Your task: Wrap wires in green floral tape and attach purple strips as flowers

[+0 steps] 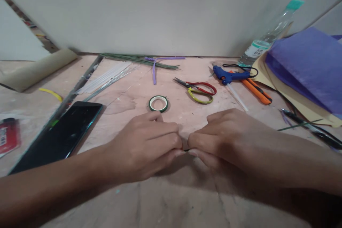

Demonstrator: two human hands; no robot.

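My left hand (149, 142) and my right hand (224, 139) are closed and face each other low over the table, their fingertips a small gap apart. Between the pinched fingertips runs a short, thin dark piece (186, 150); the rest of it is hidden by the fingers, so I cannot tell what it is. Just beyond my left hand lies a roll of green tape (158, 103). Scissors with red and yellow handles (199, 91) rest on the table beyond the gap between my hands.
A phone (60, 135) lies left of my left hand. Green stems (133, 58) sit by the wall. A blue glue gun (231, 74), orange cutter (258, 92), bottle (269, 39), purple sheets (307, 67) and pen (312, 128) are at right. A cardboard tube (40, 69) is far left.
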